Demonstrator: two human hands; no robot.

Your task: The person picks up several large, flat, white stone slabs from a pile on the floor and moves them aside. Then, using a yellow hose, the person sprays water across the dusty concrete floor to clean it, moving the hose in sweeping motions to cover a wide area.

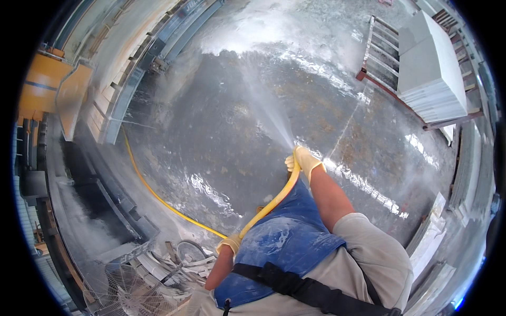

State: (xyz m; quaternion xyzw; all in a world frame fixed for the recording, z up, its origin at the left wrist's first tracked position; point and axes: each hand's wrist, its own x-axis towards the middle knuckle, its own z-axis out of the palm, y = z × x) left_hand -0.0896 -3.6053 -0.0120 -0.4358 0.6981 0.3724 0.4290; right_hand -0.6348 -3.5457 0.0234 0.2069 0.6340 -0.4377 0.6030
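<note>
Water fans out in a pale spray (pixel 263 100) from the end of the yellow hose (pixel 274 203), and that is the first thing I read in the head view. My right hand (pixel 304 160), in a yellow rubber glove, grips the hose right at its outlet, fingers wrapped tight around it with the thumb seemingly pressed over the mouth. The jet leaves the glove and spreads up and to the left across the wet concrete floor (pixel 226 137), which shines with standing water and white foam at the far end.

My left hand (pixel 230 243), also gloved in yellow, is closed around the same hose lower down, near my hip. From there the hose trails away left in a long curve over the floor toward a steel rail (pixel 126 95) along the wall. A blue apron (pixel 284 237) covers my front, crossed by a black strap (pixel 295 284).

As for containers, I see none that hold anything; the nearest is a red metal rack (pixel 382 52) at upper right, well apart from the hands, carrying a stack of grey stone slabs (pixel 429 68). A floor fan (pixel 124 289) stands at lower left beside a heap of scrap pieces (pixel 174 260).
</note>
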